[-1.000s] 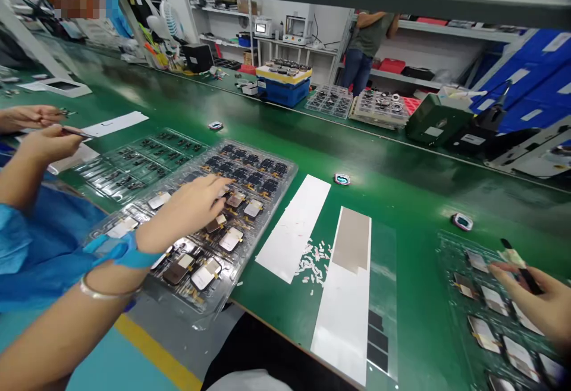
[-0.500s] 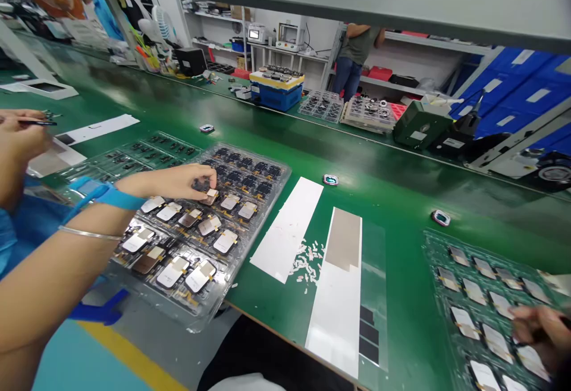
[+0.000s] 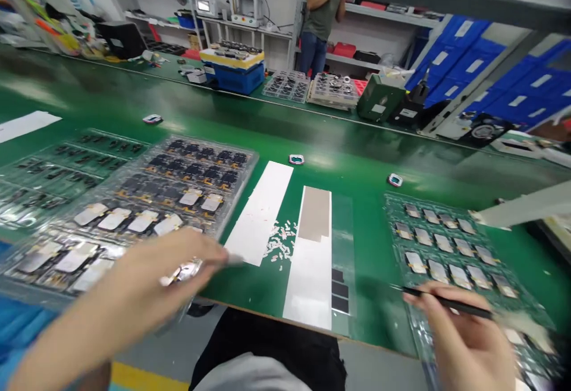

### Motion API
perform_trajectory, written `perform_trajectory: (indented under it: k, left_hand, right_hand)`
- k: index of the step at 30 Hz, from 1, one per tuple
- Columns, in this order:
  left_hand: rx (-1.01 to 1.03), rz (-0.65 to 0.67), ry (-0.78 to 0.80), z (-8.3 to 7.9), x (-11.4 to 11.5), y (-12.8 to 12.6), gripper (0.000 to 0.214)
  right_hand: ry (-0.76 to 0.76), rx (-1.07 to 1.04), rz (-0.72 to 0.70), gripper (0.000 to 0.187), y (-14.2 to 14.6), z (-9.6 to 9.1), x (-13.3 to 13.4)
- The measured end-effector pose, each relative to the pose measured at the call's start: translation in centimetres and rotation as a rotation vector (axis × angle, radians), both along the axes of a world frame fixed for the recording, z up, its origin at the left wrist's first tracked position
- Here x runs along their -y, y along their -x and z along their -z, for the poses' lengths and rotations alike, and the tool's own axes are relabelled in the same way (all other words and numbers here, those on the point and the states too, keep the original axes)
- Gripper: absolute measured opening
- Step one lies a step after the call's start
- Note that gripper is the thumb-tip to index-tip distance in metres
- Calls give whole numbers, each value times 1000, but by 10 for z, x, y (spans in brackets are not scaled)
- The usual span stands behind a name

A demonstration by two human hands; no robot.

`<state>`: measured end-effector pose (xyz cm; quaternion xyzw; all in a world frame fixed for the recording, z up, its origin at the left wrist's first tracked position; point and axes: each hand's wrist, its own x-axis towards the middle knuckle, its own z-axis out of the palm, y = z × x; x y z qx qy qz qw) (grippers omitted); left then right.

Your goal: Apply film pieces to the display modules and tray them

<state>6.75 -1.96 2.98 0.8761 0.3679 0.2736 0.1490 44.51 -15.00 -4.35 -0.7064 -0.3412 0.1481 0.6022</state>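
Green assembly table point(image 3: 372, 319) carries plastic trays of small display modules point(image 3: 143, 221). Blurred, the left hand point(image 3: 134, 290) hangs over the near tray point(image 3: 243, 168)'s front edge, its grip impossible to tell; the right hand point(image 3: 459, 337) pinches slim black tweezers point(image 3: 446, 302) between its fingers point(image 3: 423, 302), beside the right tray point(image 3: 388, 200).

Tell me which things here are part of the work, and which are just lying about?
Part of the work: left hand, blurred shiny piece, right hand, slim black tool, clear tray of modules, tray of panels.

Just lying about: white sheet, white scraps, blue crate.
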Motion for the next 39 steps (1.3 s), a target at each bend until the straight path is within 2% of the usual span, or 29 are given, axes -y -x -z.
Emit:
perform_trajectory:
  k: [2,4,7,10,15,26,31,35,39]
  left_hand:
    - [106,219,108,18,24,-42,14]
    - [86,357,267,37,37,-82,9]
    - [25,407,384,60,39,-126,8]
    - [24,416,402,73,33,-148,5]
    - [24,421,386,82,28,-153,19]
    - [30,415,404,82,28,-153,20]
    - [40,415,438,82,29,-152,22]
    - [213,366,498,80,29,-150,13]
    - [510,161,507,81,25,-146,11]
  right_hand:
    - [-33,-139,-137,34,27,8,-12]
    - [-60,-166,-177,35,45,19,-25]
    - [-54,-154,-170,32,53,33,-33]
    - [-49,-144,-179,28,51,40,-30]
    - [-22,-141,-217,25,48,42,-23]
    - [36,-191,-177,27,51,41,-22]
    - [-45,-260,-137,28,46,39,-22]
    - [-174,-446,-66,30,43,34,-22]
    - [-195,-652,-37,35,62,21,-26]
